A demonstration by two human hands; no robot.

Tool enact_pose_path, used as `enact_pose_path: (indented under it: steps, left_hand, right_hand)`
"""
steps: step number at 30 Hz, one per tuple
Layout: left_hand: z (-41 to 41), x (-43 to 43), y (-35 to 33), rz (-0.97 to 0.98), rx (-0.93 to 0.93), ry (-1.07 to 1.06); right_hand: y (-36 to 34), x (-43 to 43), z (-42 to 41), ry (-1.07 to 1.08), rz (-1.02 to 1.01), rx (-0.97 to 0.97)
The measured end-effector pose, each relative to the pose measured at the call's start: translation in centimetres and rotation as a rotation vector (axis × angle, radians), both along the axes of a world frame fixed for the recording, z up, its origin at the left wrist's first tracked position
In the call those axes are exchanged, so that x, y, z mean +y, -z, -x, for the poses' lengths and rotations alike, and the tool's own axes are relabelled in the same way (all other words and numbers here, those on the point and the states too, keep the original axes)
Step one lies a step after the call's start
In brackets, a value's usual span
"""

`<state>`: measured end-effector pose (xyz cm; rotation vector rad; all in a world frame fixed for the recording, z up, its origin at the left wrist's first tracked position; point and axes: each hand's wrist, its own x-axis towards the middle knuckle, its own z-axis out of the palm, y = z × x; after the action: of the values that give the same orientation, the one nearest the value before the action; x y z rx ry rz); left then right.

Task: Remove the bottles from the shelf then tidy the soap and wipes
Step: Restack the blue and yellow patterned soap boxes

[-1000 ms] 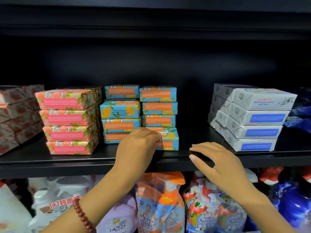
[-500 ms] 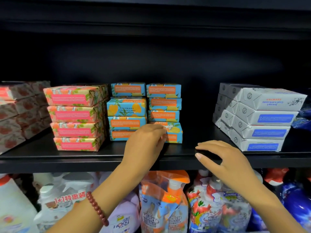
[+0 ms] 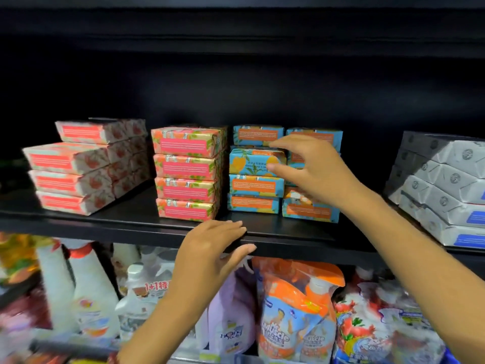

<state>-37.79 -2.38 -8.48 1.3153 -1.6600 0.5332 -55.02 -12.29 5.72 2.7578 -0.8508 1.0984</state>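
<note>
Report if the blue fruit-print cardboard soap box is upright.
Upside down: the blue fruit-print cardboard soap box shows inverted lettering.

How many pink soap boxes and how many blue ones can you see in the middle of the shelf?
Pink floral soap boxes: 4
Blue-and-orange soap boxes: 7 in sight; the right hand covers part of the right pile
Total: 11 in sight

Pose: left hand (image 3: 212, 248) flat on shelf lip (image 3: 301, 240), fingers straight; right hand (image 3: 312, 169) raised above lip, fingers and thumb spread, loosely bent, gripping nothing; both forearms rise from below lip.
</note>
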Motion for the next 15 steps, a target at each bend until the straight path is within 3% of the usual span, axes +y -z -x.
enact_pose_path:
  steps: [4, 15]
  left_hand:
    - [0.1, 0.3, -0.4, -0.036, 0.049, 0.013]
    - [0.1, 0.3, -0.2, -0.063, 0.054, 0.017]
  right_hand:
    - [0.6, -0.9, -3.0, 0.142, 0.056, 0.237]
    - [0.5, -1.6, -3.6, 0.149, 0.016, 0.184]
